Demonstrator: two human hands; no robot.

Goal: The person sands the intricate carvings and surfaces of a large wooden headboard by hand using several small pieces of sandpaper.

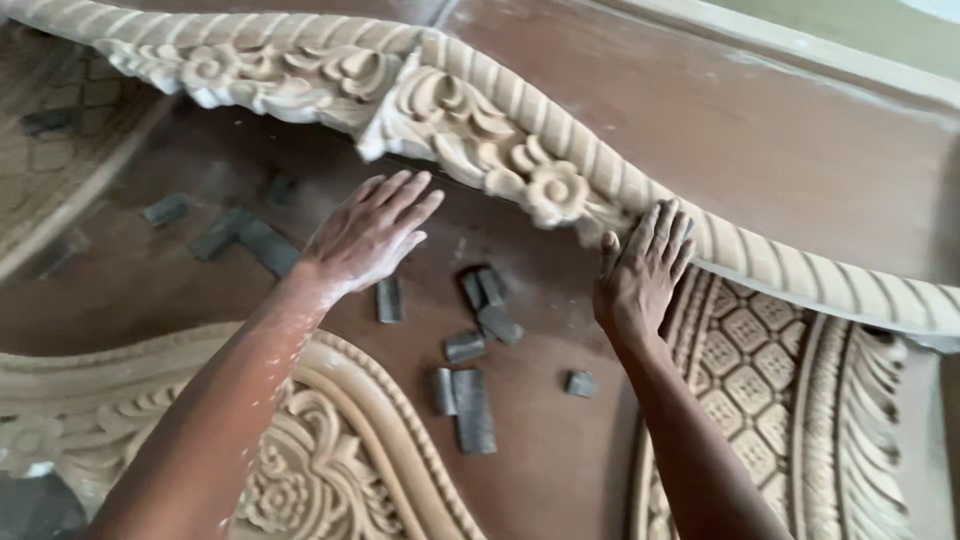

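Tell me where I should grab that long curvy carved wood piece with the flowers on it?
Probably take the carved wood piece by its ropelike ribbed edge, coming from the near side with both hands spread apart. That band is thick and rounded, so it suits a firm grip. The flowers and leaves jut out thin and look breakable. The right hand already rests on that edge; the left hand hovers open nearby.

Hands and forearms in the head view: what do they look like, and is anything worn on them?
Both arms are bare up to the frame edge: no sleeves, gloves, watch or rings show. The left hand and its forearm carry a pale dusting of fine powder, thickest along the wrist and forearm. The right hand shows only faint dust, and its forearm looks almost free of it.
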